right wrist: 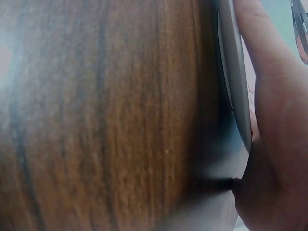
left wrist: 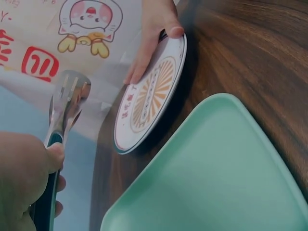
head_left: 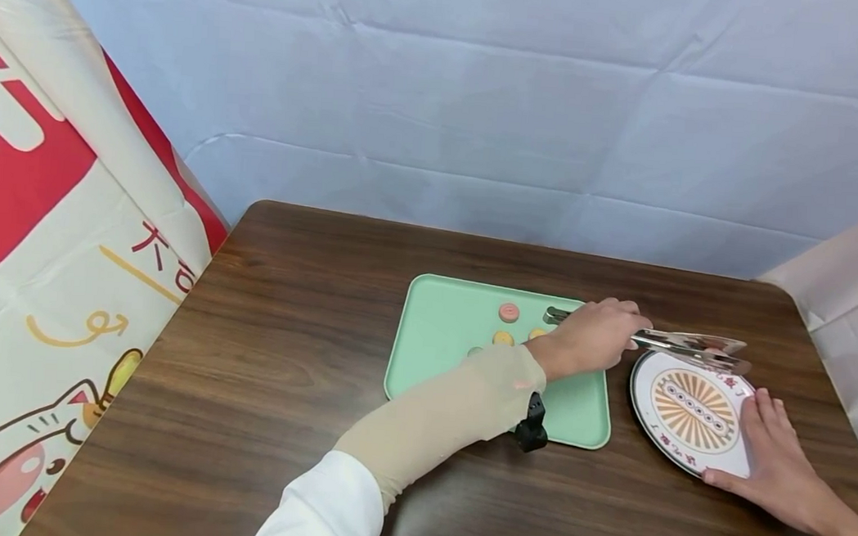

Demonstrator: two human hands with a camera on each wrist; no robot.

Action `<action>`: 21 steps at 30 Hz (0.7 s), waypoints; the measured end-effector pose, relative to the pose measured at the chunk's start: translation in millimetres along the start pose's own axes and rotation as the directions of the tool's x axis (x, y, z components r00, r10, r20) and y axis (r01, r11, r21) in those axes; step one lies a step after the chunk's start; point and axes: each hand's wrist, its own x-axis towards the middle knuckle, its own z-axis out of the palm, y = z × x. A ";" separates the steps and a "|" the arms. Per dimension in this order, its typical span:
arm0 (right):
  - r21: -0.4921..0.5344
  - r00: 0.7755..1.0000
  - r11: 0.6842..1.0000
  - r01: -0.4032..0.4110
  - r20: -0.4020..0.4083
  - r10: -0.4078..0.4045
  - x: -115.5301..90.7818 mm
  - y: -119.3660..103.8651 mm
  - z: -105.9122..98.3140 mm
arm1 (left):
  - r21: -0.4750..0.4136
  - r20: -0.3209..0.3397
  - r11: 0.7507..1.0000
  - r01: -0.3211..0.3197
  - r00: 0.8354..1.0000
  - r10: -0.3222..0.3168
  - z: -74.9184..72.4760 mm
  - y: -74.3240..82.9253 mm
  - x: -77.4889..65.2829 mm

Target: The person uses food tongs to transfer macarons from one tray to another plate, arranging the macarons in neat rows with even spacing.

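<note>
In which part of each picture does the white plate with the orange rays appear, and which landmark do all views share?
Head: the plate is at the right, below the centre line.
Left wrist: upper middle, seen at a slant.
Right wrist: upper right, nearly edge-on.
Shared landmark: the right hand, touching it.

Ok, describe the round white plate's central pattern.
The round white plate has orange rays around a row of dark circles; clearest in the head view.

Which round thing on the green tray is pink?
The piece nearest the far edge of the tray; the others showing there look yellow or greenish.
</note>
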 end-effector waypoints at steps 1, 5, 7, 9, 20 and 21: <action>-0.001 1.000 1.000 0.001 0.000 -0.001 -0.2 0.4 0.3 | 0.003 0.002 1.000 0.001 1.000 -0.001 0.8 1.6 0.8; -0.007 1.000 1.000 0.013 -0.011 -0.013 -1.0 2.3 1.7 | 0.018 0.014 1.000 0.009 1.000 -0.009 3.5 8.5 5.3; -0.010 1.000 1.000 0.014 -0.012 -0.014 -1.0 3.0 2.0 | 0.024 0.020 1.000 0.015 1.000 -0.015 4.9 12.2 8.4; -0.022 1.000 1.000 0.008 -0.007 -0.008 -0.5 3.5 2.1 | 0.029 0.026 0.999 0.023 0.999 -0.023 6.1 16.2 11.4; 0.013 1.000 1.000 -0.010 -0.003 0.010 2.0 4.5 3.2 | 0.067 0.080 0.996 0.051 0.995 -0.056 10.0 34.6 20.3; 0.015 1.000 1.000 -0.016 0.000 0.016 2.1 4.5 3.1 | 0.070 0.078 0.996 0.052 0.995 -0.058 10.6 35.8 21.2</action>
